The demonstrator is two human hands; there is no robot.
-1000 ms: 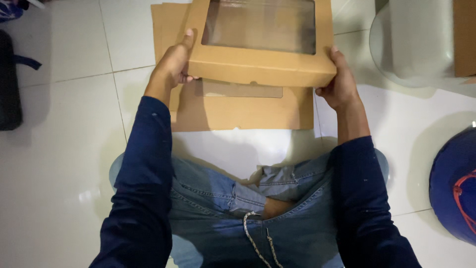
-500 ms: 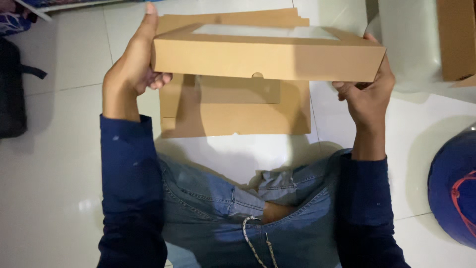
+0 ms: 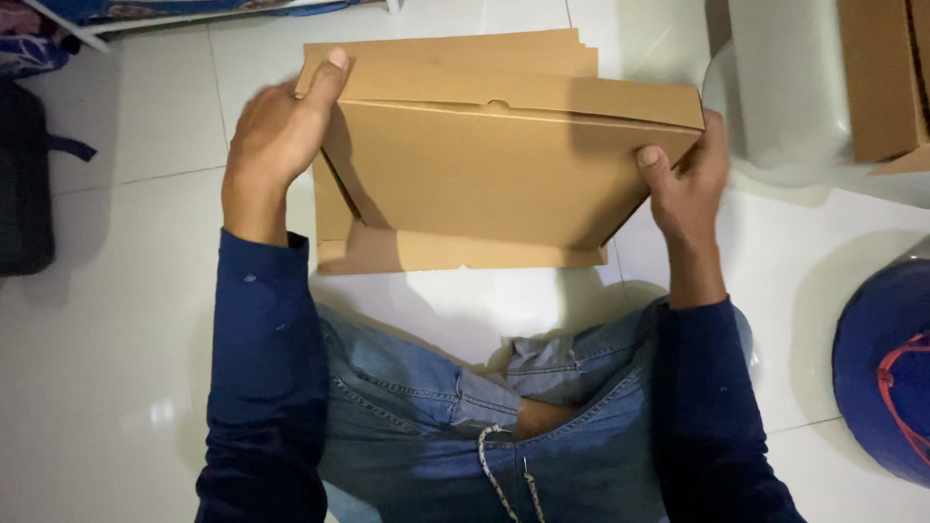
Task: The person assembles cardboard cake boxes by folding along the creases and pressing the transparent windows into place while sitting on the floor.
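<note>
While you sit on the white tiled floor (image 3: 116,339) in jeans and dark blue sleeves, a black bag (image 3: 24,184) lies at the far left edge, well apart from your arms, and a strip of patterned cloth (image 3: 145,10) shows along the top left. Your left hand (image 3: 276,145) is clamped on the left end of the brown cardboard box (image 3: 484,165), thumb laid up along its upper corner and the fingers hidden behind it. You hold that box closed and tilted so that its plain underside faces you; a small notch marks the middle of its top edge, and the left side shows a dark folded seam. What it holds inside cannot be told. Behind and below it, a stack of flat cardboard sheets (image 3: 436,254) lies on the floor, peeking out above and under the box. Your right hand (image 3: 683,179) grips the right end, thumb on the near face and fingers wrapped round the edge. Further right stands a white plastic tub (image 3: 785,107), and just beside it more brown cardboard boxes (image 3: 882,77) reach the top corner; their contents are out of sight. At the lower right edge sits a round dark blue object with red lines (image 3: 886,368), near your right elbow but not touching it.
</note>
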